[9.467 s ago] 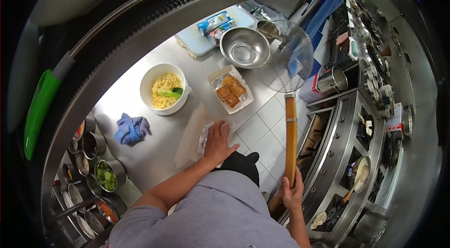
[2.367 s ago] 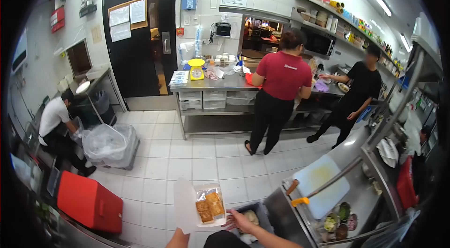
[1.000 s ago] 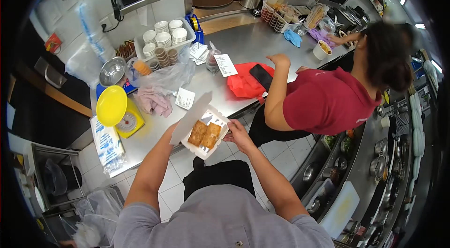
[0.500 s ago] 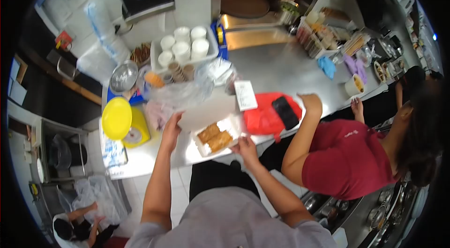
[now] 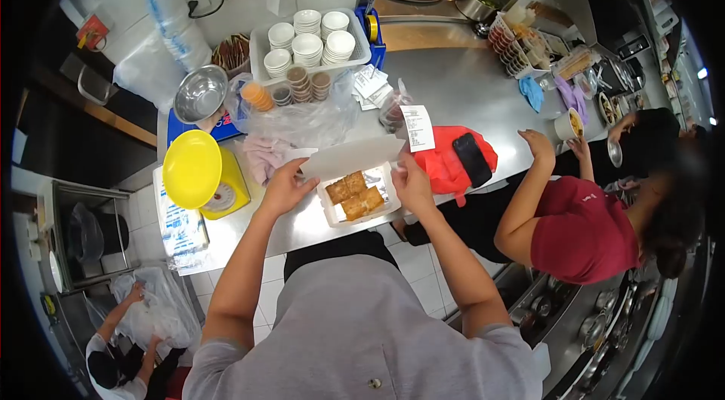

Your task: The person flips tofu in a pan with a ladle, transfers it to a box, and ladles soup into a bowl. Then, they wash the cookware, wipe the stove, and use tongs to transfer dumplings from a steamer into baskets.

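A white paper takeout box (image 5: 330, 216) sits on the metal counter in front of me, its lid (image 5: 353, 159) raised at the far side. Several browned, fried-looking slabs (image 5: 355, 194) lie inside on a shiny foil-like lining. At the box's left edge is my left hand (image 5: 285, 190), thumb in front and fingers by the lid's side. My right hand (image 5: 412, 185) grips the right edge, where lid and box meet; some of its fingers are hidden. Just beyond it lie a red bag (image 5: 436, 166) with a black phone (image 5: 472, 160) on it and a printed receipt (image 5: 418, 128).
A yellow scale (image 5: 198, 173) stands at left near a metal bowl (image 5: 201, 94). Stacked white bowls fill a tray (image 5: 259, 36) behind clear plastic bags (image 5: 302, 128). A co-worker in a red shirt (image 5: 585, 230) stands close at right, holding a food cup (image 5: 566, 125).
My right hand has moved up from the box's near right corner to its right edge by the lid. The box sits slightly higher in view. The co-worker has shifted right.
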Tool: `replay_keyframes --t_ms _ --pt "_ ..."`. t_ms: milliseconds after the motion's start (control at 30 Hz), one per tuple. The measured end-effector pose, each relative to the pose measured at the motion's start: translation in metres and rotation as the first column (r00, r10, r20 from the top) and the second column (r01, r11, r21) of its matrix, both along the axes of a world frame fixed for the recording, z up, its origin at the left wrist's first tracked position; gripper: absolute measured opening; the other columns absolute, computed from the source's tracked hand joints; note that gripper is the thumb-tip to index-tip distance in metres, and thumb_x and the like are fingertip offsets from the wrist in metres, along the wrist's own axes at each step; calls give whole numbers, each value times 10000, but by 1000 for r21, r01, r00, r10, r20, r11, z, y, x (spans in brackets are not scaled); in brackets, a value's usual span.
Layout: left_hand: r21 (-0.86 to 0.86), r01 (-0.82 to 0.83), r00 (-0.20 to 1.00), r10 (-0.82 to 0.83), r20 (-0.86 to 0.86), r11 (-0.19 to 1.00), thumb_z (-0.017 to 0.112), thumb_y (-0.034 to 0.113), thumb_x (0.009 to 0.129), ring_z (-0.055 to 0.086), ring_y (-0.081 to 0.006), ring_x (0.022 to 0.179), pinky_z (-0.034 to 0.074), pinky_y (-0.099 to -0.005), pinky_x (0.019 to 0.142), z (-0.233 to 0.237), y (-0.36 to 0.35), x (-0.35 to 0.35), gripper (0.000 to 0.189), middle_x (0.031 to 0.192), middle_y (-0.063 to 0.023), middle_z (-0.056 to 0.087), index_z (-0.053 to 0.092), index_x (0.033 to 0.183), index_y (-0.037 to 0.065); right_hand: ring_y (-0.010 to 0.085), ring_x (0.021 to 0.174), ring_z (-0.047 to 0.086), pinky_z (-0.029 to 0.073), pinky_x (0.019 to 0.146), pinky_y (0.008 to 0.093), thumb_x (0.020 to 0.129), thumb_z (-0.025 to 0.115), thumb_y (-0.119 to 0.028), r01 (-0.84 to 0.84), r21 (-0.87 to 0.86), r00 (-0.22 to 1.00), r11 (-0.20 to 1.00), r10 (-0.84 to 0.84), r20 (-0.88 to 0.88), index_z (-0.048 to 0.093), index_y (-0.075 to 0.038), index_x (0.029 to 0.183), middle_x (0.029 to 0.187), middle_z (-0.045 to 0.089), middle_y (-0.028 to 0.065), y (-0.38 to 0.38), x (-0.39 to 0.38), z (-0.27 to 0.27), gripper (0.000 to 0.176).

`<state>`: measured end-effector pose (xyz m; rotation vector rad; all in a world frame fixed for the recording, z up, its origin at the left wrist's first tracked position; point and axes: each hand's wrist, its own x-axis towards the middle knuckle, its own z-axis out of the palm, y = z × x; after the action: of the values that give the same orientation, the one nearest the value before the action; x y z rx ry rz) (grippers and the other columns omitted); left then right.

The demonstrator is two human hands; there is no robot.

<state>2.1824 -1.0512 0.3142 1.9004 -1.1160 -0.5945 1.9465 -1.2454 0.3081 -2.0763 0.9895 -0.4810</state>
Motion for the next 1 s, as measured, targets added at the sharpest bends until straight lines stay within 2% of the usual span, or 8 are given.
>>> replay_keyframes --t_ms 33,133,333,400,533,633,867,1000 --pt "-52 29 997 -25 67 998 709 237 815 626 -206 721 498 -317 684 0 -1 3 445 912 -171 676 602 1177 2 277 834 670 533 751 360 854 638 -105 10 -9 1000 1000 -9 6 519 7 1245 1019 649 196 -2 6 0 423" --pt "206 90 988 -61 -140 974 676 253 839 627 -235 655 499 -341 660 17 -9 5 389 904 -183 692 635 1127 -5 251 881 669 537 787 345 853 644 -96 -19 131 991 991 2 132 497 -21 1275 1105 636 176 -18 13 -21 453" --pt "2 121 990 -121 -71 993 640 272 865 622 -254 604 494 -348 632 -20 -15 4 362 880 -198 689 653 1082 -17 252 885 665 533 795 351 871 630 -94 8 198 999 980 -18 48 545 -40 1245 1064 651 169 -10 1 -22 387" --pt "15 84 995 -83 -61 996 645 276 865 628 -247 609 494 -346 625 -20 -14 1 371 861 -190 688 649 1093 -16 251 880 667 530 796 344 872 628 -91 24 119 999 993 -20 -32 570 -32 1216 1043 659 170 0 -9 -23 354" --pt "174 -110 992 119 -47 979 657 272 861 635 -221 605 497 -330 602 -18 -3 -9 344 796 -174 679 645 1048 -17 258 845 677 532 770 345 865 624 -75 66 239 995 969 -47 -84 626 -4 1108 998 674 186 13 -31 -23 253" --pt "50 -300 953 301 -16 953 671 266 857 627 -190 574 499 -312 577 -19 14 -38 300 752 -153 671 634 970 -10 191 729 652 516 680 303 886 619 -111 125 39 991 991 -126 33 646 6 1057 849 681 138 28 -41 -28 209" --pt "324 -257 784 393 -481 910 597 227 925 660 -164 628 551 -272 565 -52 22 -70 239 743 -109 654 617 906 -10 215 686 640 508 640 317 854 630 -76 214 133 977 968 -212 -32 647 22 1023 817 660 147 36 -39 -40 197" --pt "197 -191 977 205 -51 962 602 171 898 621 -147 591 523 -283 536 -50 8 -78 193 727 -95 643 585 817 -3 214 660 646 511 624 327 863 615 -78 207 212 975 955 -220 40 647 31 996 774 664 149 31 -42 -45 176"
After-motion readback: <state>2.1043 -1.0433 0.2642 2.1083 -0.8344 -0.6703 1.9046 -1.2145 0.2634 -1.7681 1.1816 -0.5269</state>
